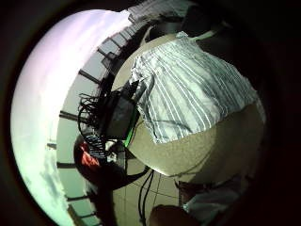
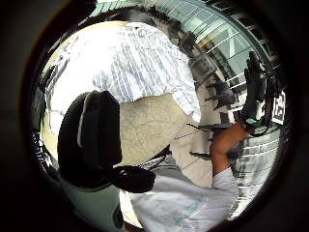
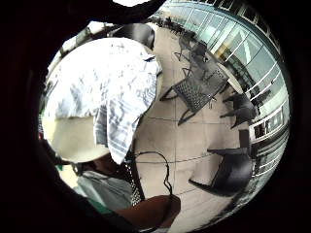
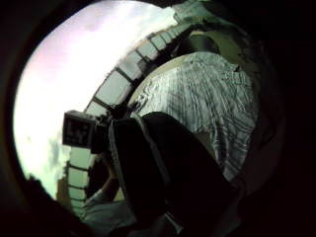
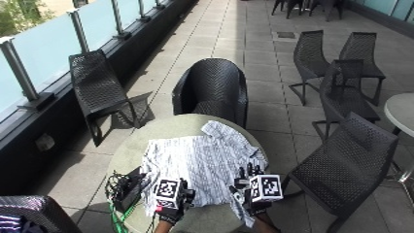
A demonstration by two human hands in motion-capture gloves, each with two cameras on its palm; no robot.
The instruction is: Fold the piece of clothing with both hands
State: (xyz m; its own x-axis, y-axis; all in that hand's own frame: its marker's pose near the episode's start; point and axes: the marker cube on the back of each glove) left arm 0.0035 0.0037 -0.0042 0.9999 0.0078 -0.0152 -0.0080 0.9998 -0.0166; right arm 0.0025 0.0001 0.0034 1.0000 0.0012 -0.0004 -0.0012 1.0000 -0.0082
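Observation:
A white shirt with thin dark stripes lies spread flat on the round table; one part hangs over the table's near right edge. Both gloved hands hover at the shirt's near hem without touching it. My left hand is over the near left part, and its thumb shows with nothing in it. My right hand is over the near right part, fingers straight and spread, as the left thumb side view also shows the right hand. The shirt lies below both palms.
A black device with a bundle of cables sits at the table's left edge, close to my left hand. Dark mesh chairs stand around: one behind the table, one at the left, one at the right. A glass railing runs along the left.

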